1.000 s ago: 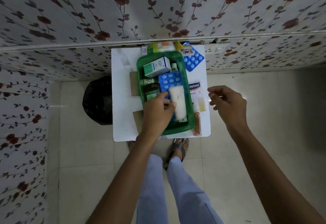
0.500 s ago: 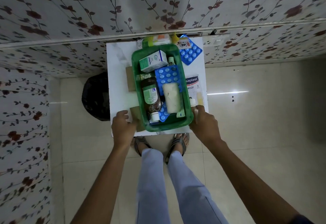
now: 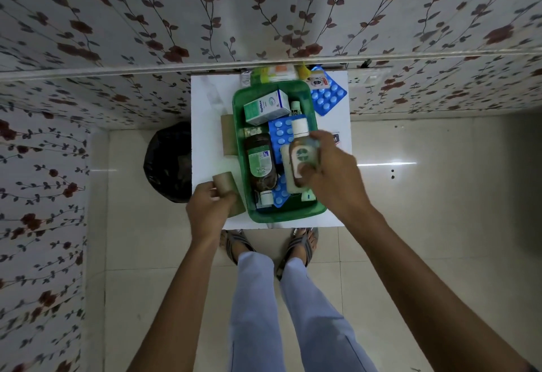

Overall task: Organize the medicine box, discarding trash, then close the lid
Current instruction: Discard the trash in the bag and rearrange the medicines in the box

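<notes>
Over the green box (image 3: 289, 215) on the white table (image 3: 209, 125), the right hand (image 3: 331, 178) has its fingers clamped on a small bottle (image 3: 302, 153), apparently to stow it inside. Left of the box, the left hand (image 3: 209, 210) grips a cardboard tube (image 3: 224, 185), likely trash for the black bin (image 3: 170, 163) beside the table. No lid visible.

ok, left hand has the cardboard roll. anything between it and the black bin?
Nothing visible. The left hand holds the cardboard roll at the table's left edge, and the black bin sits on the floor directly left of it, open top unobstructed.
</notes>
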Action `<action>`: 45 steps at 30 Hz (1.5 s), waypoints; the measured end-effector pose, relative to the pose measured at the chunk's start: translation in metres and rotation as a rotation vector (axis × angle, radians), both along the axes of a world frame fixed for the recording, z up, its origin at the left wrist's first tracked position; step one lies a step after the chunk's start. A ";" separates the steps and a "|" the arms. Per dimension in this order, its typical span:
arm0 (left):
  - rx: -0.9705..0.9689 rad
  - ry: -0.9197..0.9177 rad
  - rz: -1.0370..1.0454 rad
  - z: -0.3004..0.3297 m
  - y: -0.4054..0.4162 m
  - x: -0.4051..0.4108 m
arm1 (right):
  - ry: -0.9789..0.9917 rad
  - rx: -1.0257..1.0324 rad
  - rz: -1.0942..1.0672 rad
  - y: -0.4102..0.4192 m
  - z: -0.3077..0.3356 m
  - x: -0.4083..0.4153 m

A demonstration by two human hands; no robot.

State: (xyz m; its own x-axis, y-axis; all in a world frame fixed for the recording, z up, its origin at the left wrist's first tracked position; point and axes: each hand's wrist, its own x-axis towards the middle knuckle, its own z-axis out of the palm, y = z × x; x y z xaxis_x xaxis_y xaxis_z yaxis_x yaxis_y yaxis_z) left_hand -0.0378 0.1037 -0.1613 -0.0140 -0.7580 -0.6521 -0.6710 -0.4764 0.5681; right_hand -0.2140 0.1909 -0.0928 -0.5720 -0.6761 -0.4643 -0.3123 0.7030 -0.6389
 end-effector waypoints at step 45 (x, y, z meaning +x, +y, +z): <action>-0.047 0.405 0.041 0.057 -0.014 -0.022 | 0.444 0.318 0.667 -0.020 -0.042 0.013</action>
